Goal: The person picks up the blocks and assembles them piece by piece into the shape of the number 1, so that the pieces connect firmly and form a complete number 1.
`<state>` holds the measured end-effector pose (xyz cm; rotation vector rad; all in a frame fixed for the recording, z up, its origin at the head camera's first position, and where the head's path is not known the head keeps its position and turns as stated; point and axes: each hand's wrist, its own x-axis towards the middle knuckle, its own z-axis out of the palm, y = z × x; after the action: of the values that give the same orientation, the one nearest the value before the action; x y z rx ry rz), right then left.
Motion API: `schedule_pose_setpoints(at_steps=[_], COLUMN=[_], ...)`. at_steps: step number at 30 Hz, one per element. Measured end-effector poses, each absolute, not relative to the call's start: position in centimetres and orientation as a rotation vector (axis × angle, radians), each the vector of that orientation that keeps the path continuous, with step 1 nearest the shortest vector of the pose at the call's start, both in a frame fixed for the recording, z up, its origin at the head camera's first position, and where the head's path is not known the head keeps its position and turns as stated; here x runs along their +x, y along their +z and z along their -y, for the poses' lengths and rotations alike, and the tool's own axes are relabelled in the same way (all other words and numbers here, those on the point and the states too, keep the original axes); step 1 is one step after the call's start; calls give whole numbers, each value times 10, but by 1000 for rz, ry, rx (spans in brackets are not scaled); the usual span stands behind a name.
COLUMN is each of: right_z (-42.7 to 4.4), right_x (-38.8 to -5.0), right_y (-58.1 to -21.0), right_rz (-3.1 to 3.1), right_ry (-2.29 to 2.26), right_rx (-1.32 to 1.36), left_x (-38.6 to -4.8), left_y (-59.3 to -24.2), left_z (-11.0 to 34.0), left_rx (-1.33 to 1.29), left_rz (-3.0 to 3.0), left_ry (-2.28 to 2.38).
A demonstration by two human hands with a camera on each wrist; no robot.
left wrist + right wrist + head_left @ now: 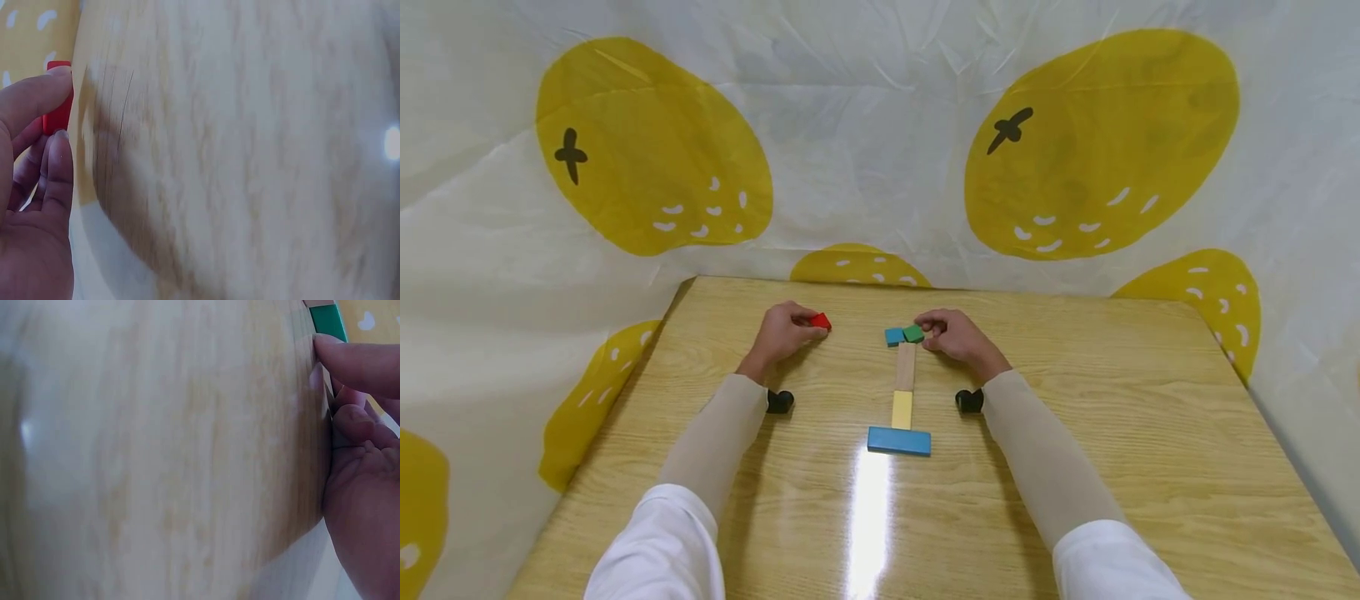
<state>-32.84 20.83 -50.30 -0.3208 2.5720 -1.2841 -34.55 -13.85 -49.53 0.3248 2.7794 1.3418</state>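
My left hand [782,335] pinches a small red block [821,322] between thumb and fingers, near the far left of the table. In the left wrist view the red block [59,115] is partly covered by the thumb. Farther right, my right hand [957,337] has thumb and fingertips at the edges of a green block [913,333], pinching it. Against its left side lies a small blue block [894,337]. Below these, a plain wood block [906,367], a yellow block [902,410] and a long blue block [898,442] form a column with a crosswise base.
The wooden table [1150,433] reaches back to a white cloth [865,125] with yellow fruit prints. Black wrist cameras [781,402] hang under both wrists. A bright reflection lies on the table in front of the long blue block.
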Motion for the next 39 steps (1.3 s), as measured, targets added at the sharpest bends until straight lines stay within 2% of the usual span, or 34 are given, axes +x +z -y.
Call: schedule_pose_setpoints(at_steps=[39], right_z=[-209], right_x=[-328], right_y=[-505], right_rz=[-2560], right_ry=[-1309], right_rx=[-316], left_x=[-336], left_y=[-497], left_z=[112], left_rx=[503], left_rz=[-2726], left_ry=[1295])
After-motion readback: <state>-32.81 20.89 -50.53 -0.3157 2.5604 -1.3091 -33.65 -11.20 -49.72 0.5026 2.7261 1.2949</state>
